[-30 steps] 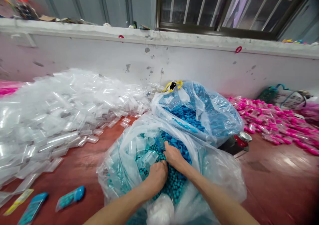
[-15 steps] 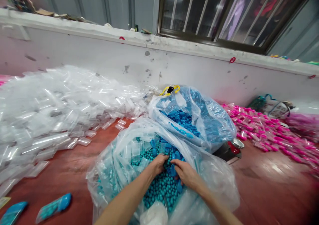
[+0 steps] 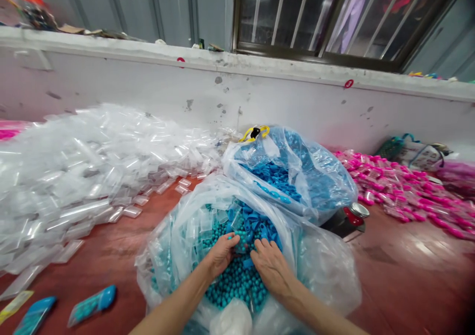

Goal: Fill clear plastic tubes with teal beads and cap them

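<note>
Just beyond the left hand (image 3: pixel 221 254), inside the bag (image 3: pixel 222 184), a case (image 3: pixel 239 223) is apparently sitting in its pinch; the right hand (image 3: pixel 272 266) is resting by caps (image 3: pixel 256 220), its grip unclear. Filling with beads (image 3: pixel 235 283) is seemingly going on, the next move calling for a steady case.

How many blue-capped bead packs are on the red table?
2: one pack at the lower left, cut by the edge; another pack just right of it. More may be hidden.

The left hand (image 3: pixel 221 255) and right hand (image 3: pixel 270 265) were bare, as were the slim left forearm (image 3: pixel 181 295) and right forearm (image 3: pixel 315 307), each tapering toward a narrower wrist.
</note>
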